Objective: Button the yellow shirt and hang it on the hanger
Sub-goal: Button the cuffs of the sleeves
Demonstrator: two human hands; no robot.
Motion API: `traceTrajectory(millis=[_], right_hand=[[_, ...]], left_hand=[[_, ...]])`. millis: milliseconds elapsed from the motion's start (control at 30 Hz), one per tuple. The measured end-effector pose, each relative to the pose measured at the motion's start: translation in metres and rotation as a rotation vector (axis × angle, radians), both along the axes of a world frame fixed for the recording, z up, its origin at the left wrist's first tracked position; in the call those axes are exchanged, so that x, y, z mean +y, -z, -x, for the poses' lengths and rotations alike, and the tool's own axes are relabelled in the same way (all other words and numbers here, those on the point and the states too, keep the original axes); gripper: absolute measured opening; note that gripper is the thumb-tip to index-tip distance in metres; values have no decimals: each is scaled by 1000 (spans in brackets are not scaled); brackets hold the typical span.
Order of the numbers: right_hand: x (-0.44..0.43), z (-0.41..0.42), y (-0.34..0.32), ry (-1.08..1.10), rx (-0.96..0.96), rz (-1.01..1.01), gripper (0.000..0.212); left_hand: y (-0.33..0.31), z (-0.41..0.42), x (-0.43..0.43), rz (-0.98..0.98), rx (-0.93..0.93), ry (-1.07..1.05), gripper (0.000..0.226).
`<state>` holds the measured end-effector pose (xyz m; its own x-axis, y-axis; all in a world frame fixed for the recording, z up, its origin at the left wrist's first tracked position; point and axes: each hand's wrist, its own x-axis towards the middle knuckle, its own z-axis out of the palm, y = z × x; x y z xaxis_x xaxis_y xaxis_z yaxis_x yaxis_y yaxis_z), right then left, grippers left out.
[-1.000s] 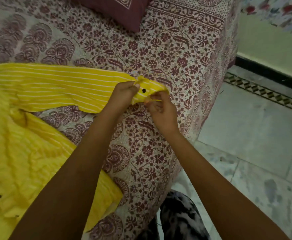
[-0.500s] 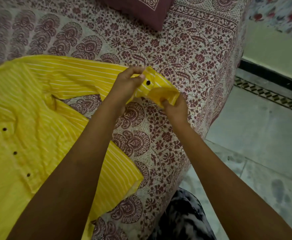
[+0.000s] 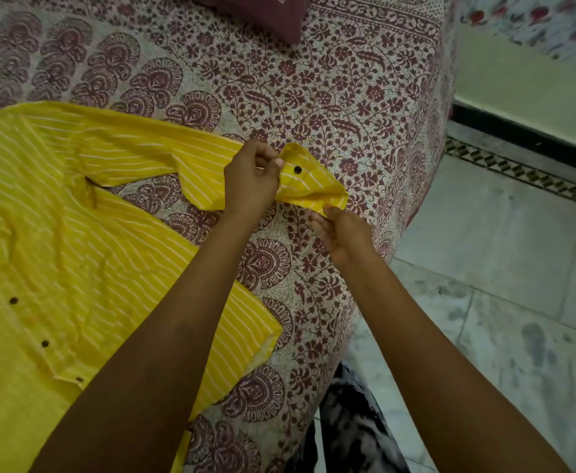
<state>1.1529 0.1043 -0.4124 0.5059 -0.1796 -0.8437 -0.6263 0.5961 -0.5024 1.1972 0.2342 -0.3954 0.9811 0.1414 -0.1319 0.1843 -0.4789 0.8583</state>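
Note:
The yellow striped shirt (image 3: 58, 254) lies spread on the bed, its front placket with several dark buttons at the left. One sleeve stretches right toward the bed's edge. My left hand (image 3: 250, 180) pinches the sleeve cuff (image 3: 310, 186) just left of its dark button (image 3: 297, 170). My right hand (image 3: 343, 232) grips the cuff's lower right corner from below. The cuff is lifted slightly off the bed between both hands. No hanger is in view.
The bed carries a maroon floral bedspread (image 3: 348, 80) with a dark red pillow (image 3: 262, 11) at the top. The bed's edge drops to a marble floor (image 3: 501, 285) on the right. A wall with a dark skirting (image 3: 518, 131) runs at the far right.
The view has shifted so more of the shirt body shows at the left. My right hand has dropped from the cuff's top edge to its lower corner, and the cuff has opened out.

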Motion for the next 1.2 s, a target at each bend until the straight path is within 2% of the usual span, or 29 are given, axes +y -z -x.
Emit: traceTrajectory(millis=[67, 167, 200, 233, 300, 400, 533, 833, 933, 1067, 1200], right_hand=[[-1, 2, -1, -119, 77, -11, 7], [-3, 7, -7, -608, 86, 27, 19], [-2, 8, -9, -667, 66, 18, 18], [-2, 8, -8, -649, 40, 4, 16], [-3, 8, -8, -476, -23, -29, 9], [-9, 5, -8, -248, -81, -41, 7], [-12, 3, -9, -212, -130, -34, 9], [-1, -1, -6, -152, -179, -38, 10], [1, 3, -4, -173, -198, -6, 16], [5, 8, -1, -151, -205, 44, 12], [10, 11, -1, -136, -235, 132, 8]], left_hand=[[-3, -2, -2, -30, -22, -19, 9], [-2, -7, -3, -101, -78, -96, 4], [-2, -9, -2, -120, -88, -114, 6], [-1, -9, -2, -128, -83, -114, 8], [-3, -7, 0, -117, -60, -40, 9], [-9, -2, 2, -111, -22, 204, 15], [-11, 2, 4, -128, 40, 359, 24], [-10, 8, 1, -157, 113, 337, 20], [-5, 12, 1, -228, 130, 334, 22], [0, 17, -1, -317, 123, 345, 14], [3, 22, -5, -492, 44, 116, 12]])
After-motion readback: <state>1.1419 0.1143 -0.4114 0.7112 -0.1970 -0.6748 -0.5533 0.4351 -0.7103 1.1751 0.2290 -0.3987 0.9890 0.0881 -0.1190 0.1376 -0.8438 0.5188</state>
